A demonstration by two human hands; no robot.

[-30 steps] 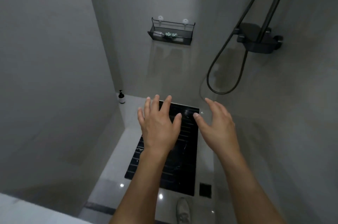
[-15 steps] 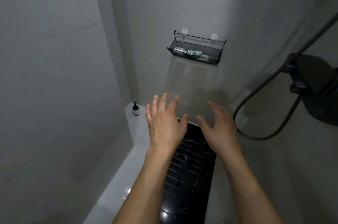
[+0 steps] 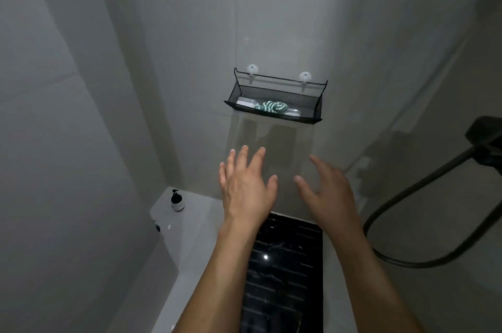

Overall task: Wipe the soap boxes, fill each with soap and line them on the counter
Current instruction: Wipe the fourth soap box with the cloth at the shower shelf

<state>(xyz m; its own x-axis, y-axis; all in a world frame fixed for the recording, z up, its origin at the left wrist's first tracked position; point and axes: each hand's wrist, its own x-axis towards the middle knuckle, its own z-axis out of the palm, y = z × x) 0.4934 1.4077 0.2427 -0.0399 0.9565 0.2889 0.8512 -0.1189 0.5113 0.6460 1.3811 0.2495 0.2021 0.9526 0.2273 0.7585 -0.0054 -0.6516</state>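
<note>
A black wire-mesh basket [image 3: 316, 107] hangs on two white suction hooks on the far shower wall. Inside it lie a green-and-white striped cloth [image 3: 271, 106] and pale box-like items: one [image 3: 245, 102] at the left, another [image 3: 292, 112] at the right, partly hidden by the mesh. My left hand [image 3: 245, 186] and my right hand [image 3: 327, 191] are both raised below the basket with fingers spread and nothing in them, apart from the basket.
A small pump bottle [image 3: 177, 201] stands in the corner on a white ledge [image 3: 201, 226]. A black slatted floor panel [image 3: 288, 264] lies below my arms. A dark shower hose [image 3: 423, 224] and its mixer [image 3: 486, 142] are on the right wall.
The view has moved closer to the far wall and basket, and tilted up. Both hands have risen toward the basket, still spread and empty.
</note>
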